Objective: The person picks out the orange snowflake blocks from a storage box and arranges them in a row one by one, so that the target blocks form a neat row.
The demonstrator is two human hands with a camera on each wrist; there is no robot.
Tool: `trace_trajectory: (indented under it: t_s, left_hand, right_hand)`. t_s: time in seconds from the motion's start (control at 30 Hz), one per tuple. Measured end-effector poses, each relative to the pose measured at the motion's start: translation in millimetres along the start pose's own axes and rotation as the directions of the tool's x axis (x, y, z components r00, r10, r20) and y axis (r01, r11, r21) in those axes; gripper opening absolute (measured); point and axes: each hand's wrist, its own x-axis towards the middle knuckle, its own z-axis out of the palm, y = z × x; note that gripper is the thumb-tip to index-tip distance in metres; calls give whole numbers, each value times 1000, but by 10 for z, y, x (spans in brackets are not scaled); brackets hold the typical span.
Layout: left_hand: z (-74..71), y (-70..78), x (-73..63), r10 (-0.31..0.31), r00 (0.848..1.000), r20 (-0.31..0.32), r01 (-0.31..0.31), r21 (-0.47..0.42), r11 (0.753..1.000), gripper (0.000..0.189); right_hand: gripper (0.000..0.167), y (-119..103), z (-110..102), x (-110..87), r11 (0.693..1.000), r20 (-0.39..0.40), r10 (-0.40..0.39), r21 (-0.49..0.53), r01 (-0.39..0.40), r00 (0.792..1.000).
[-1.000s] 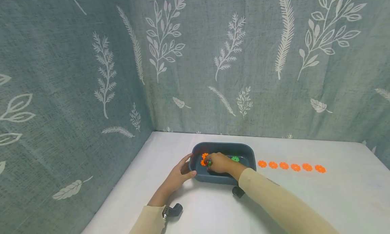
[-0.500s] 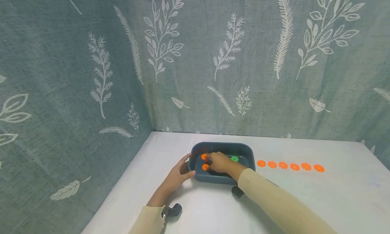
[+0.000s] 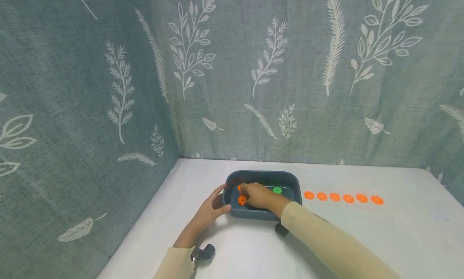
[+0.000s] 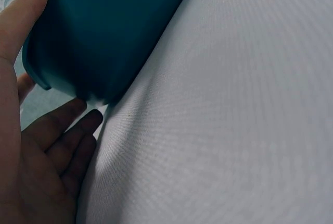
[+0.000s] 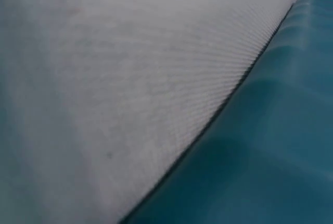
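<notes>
Two tan sleeves come in from the near side: the left sleeve (image 3: 177, 263) by the left hand and the right sleeve (image 3: 326, 234) reaching in a long slant. A black wrist camera (image 3: 204, 252) sits at the left wrist. Between the sleeves is a big patch of white worktop (image 3: 250, 250), running up to the near wall of the box (image 3: 250, 213).

The left hand (image 3: 207, 211) is spread wide at the left end of the box. Its thumb and pointer finger touch the rim, and the other fingers bend loosely by the bottom edge.

The right hand (image 3: 258, 195) is down inside the box, left of the middle, with its fingers bent down. I cannot tell if it holds a piece. A near orange piece (image 3: 241, 200) is right at its fingertips. A far orange piece (image 3: 239, 188) is partly hidden by it. A green piece (image 3: 277, 190) lies past the wrist, apart from the walls.

Outside, a row of six orange pieces (image 3: 348, 198) starts just past the box's right edge, with small gaps between them. More white lies to their right. Behind the box, a thin white strip runs to the back edge, where the leafy cloth (image 3: 232, 77) hangs.
</notes>
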Motion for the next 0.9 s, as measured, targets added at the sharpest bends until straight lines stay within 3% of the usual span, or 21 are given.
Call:
trace_trajectory:
  t_s: [0.2, 0.5, 0.9]
  left_hand:
    - [10, -34, -26, 16, 1000, -5, -16, -22, 1000, 75]
    - [29, -54, -36, 23, 1000, -6, -23, -10, 1000, 75]
    - [-3, 30, -19, 12, 1000, -5, -12, 18, 1000, 77]
  right_hand:
    - [27, -3, 9, -37, 995, 28, -71, -73, 72, 997]
    - [26, 24, -38, -93, 990, 66, -113, -77, 118, 991]
    - [27, 151, -333, -356, 997, 68, -81, -3, 81, 994]
